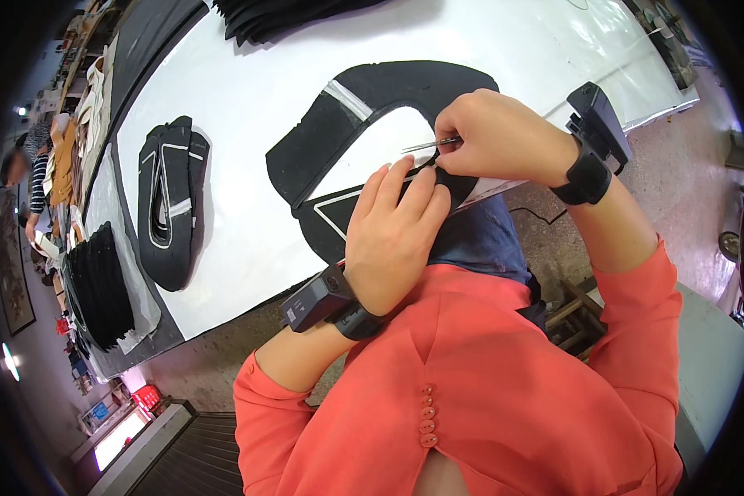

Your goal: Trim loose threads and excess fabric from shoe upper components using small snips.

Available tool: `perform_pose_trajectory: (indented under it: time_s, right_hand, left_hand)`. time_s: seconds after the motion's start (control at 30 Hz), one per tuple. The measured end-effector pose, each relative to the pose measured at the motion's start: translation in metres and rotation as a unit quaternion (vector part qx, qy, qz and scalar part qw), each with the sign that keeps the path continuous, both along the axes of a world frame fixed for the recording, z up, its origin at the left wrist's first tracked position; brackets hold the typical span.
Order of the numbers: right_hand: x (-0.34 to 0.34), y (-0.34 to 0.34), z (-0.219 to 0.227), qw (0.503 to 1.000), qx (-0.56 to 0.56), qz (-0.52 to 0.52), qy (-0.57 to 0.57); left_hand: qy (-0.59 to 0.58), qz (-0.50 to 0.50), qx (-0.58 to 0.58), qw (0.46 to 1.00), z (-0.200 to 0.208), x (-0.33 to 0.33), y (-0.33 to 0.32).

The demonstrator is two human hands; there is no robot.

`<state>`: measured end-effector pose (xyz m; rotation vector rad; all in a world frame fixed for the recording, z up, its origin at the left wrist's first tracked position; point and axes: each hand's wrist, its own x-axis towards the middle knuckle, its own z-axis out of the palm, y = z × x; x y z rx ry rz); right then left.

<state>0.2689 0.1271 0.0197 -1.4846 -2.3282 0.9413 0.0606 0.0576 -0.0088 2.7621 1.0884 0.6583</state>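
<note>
No lettering can be read. Small pale marks sit on the side of the black box (316,299) strapped at the wrist of the left hand (393,236), too tiny to make out. The dark framed panel (14,273) at far left bears a blurred pattern; whether it includes writing cannot be told.

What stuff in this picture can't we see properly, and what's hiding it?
- Head view: the rest of the thin metal tool, hidden by the right hand.
- Head view: part of the black piece, covered by the left hand.
- Head view: the far part of the black stack, cut off by the top edge.
- Head view: the person in stripes, too small and blurred for detail.
</note>
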Motion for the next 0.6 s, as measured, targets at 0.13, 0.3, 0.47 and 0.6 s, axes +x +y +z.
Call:
perform_pose_trajectory:
  time_s: [0.13, 0.3, 0.47, 0.6]
  right_hand:
    - [0.006, 0.01, -0.002, 0.999, -0.018, 0.038, 0.006]
    - [0.004, 0.02, 0.003, 0.997, -0.048, 0.053, -0.019]
    - [0.011, 0.033, 0.0, 0.994, -0.057, 0.097, 0.016]
    - [0.009, 0.038, 0.005, 0.993, -0.062, 0.095, -0.019]
  left_hand:
    - [0.019, 0.004, 0.0, 1.0, 0.001, 0.0, 0.0]
    - [0.033, 0.007, -0.001, 0.999, 0.003, 0.005, 0.002]
    - [0.038, 0.021, -0.004, 0.999, 0.002, 0.007, 0.001]
    - [0.048, 0.011, -0.012, 0.999, 0.005, 0.01, 0.004]
